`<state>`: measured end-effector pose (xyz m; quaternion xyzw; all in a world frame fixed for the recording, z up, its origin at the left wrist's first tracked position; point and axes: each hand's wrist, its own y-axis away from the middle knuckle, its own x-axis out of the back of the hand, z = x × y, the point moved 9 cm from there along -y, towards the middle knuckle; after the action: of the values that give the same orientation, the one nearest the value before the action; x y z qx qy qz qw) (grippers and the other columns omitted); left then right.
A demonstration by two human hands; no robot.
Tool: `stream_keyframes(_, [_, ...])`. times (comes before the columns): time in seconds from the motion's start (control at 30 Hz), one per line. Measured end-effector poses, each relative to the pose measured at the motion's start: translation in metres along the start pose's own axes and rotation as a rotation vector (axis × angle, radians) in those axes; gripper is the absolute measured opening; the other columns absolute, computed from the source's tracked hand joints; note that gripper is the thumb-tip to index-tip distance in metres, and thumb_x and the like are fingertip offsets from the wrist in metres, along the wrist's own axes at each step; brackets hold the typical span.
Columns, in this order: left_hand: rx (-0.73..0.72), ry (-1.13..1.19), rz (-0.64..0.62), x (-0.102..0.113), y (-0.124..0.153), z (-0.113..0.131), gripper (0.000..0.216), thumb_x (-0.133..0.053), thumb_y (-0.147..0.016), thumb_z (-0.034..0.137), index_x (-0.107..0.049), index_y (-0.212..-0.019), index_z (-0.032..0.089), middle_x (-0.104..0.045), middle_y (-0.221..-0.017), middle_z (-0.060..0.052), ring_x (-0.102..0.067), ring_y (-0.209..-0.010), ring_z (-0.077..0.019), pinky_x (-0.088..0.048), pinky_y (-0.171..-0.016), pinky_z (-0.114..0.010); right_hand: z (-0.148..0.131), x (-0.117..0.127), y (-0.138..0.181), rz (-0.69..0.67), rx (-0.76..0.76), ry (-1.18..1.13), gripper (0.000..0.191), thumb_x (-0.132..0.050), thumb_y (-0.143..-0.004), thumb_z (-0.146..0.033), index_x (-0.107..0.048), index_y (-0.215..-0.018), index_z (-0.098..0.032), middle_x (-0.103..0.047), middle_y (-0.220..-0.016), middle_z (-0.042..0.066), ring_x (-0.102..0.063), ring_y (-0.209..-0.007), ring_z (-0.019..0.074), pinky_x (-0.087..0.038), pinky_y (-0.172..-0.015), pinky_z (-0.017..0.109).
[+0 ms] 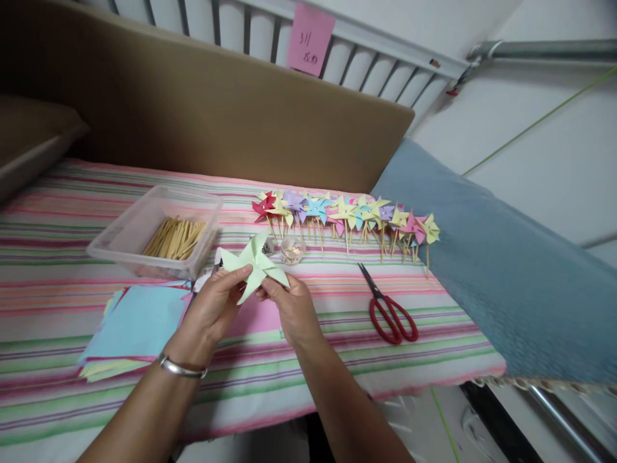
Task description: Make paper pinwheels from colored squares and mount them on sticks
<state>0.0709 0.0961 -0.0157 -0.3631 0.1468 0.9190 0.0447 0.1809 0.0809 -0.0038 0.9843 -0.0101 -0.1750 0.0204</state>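
A pale green paper pinwheel (253, 262) is held above the striped cloth-covered table (337, 341), in front of the body, between both hands. It is pinched narrowly at its lower left blade by the left hand (215, 307) and at its middle and lower right by the right hand (292, 310).

Writing is seen only on a pink sticky note (311, 37) on the white railing behind. "31/" can be read, and the handwritten line beneath cannot be made out.

The back of the pinwheel is hidden, and its centre is partly covered by fingertips. A pink paper sheet (255, 318) under the hands is mostly concealed. The contents of a small clear plastic cup (292, 249) just beyond are too small to tell. A stack of coloured paper squares (135, 325) is overlapped by the left wrist.

The pinwheel's flat face is turned towards the camera. Its blade tips point up, right, down-left and left. The widest spread runs left to right, dipping slightly rightwards.
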Motion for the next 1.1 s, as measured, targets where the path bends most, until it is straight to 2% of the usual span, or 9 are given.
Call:
stream_keyframes(0.33, [-0.011,-0.001,-0.081,-0.009,0.001,0.003,0.005,-0.073,-0.07,0.016,-0.071,-0.075,0.014,-0.071,-0.075,-0.001,-0.06,-0.069,-0.0107,-0.047,-0.067,-0.02,0.0,0.004,-0.002,0.034,-0.004,0.033,0.011,-0.072,-0.069,-0.027,-0.069,-0.072,-0.017,-0.064,-0.057,-0.002,-0.057,-0.056,0.0112,-0.045,-0.06,0.025])
stream_keyframes(0.67, [-0.013,-0.047,-0.021,-0.004,0.001,0.002,0.011,-0.077,-0.064,0.019,-0.072,-0.073,0.014,-0.071,-0.074,-0.002,-0.061,-0.071,-0.0117,-0.046,-0.068,-0.021,-0.003,0.004,0.002,0.045,0.0,0.104,0.014,-0.071,-0.07,-0.03,-0.067,-0.071,-0.016,-0.062,-0.058,-0.002,-0.057,-0.059,0.0122,-0.045,-0.064,0.026])
stream_keyframes(0.77, [-0.057,-0.066,0.021,0.0,0.0,0.008,0.015,-0.078,-0.063,0.021,-0.072,-0.074,0.013,-0.069,-0.07,-0.002,-0.06,-0.069,-0.0118,-0.045,-0.067,-0.022,-0.006,0.008,0.0,0.065,-0.005,0.133,0.015,-0.068,-0.071,-0.03,-0.067,-0.078,-0.017,-0.063,-0.063,-0.001,-0.057,-0.061,0.0127,-0.046,-0.064,0.027])
stream_keyframes(0.83, [-0.097,-0.087,0.083,0.004,0.001,0.013,0.017,-0.08,-0.06,0.021,-0.072,-0.073,0.014,-0.068,-0.066,-0.001,-0.058,-0.063,-0.0106,-0.043,-0.063,-0.021,-0.017,0.018,0.001,0.158,0.068,0.18,0.019,-0.066,-0.074,-0.03,-0.065,-0.089,-0.019,-0.065,-0.076,0.001,-0.06,-0.068,0.0142,-0.048,-0.068,0.029])
stream_keyframes(0.93, [-0.129,-0.13,0.177,0.01,0.003,0.016,0.021,-0.082,-0.055,0.022,-0.072,-0.071,0.014,-0.067,-0.064,0.0,-0.056,-0.059,-0.0098,-0.041,-0.059,-0.021,-0.05,0.027,0.01,0.289,0.335,0.404,0.02,-0.062,-0.079,-0.028,-0.062,-0.099,-0.023,-0.065,-0.101,0.004,-0.06,-0.092,0.0181,-0.048,-0.082,0.035])
stream_keyframes(1.03, [-0.129,-0.179,0.205,0.012,0.003,0.011,0.024,-0.082,-0.054,0.024,-0.072,-0.073,0.014,-0.07,-0.07,-0.002,-0.059,-0.063,-0.0118,-0.042,-0.062,-0.023,-0.07,0.008,0.022,0.213,0.581,0.704,0.015,-0.06,-0.081,-0.022,-0.064,-0.095,-0.024,-0.06,-0.115,0.006,-0.052,-0.113,0.0205,-0.039,-0.098,0.04])
stream_keyframes(1.1, [-0.127,-0.212,0.199,0.012,0.002,0.007,0.025,-0.082,-0.054,0.025,-0.072,-0.074,0.014,-0.071,-0.071,-0.003,-0.06,-0.065,-0.0135,-0.042,-0.063,-0.024,-0.07,-0.002,0.024,0.16,0.629,0.818,0.012,-0.061,-0.08,-0.02,-0.065,-0.091,-0.024,-0.057,-0.121,0.007,-0.047,-0.12,0.0221,-0.036,-0.102,0.042])
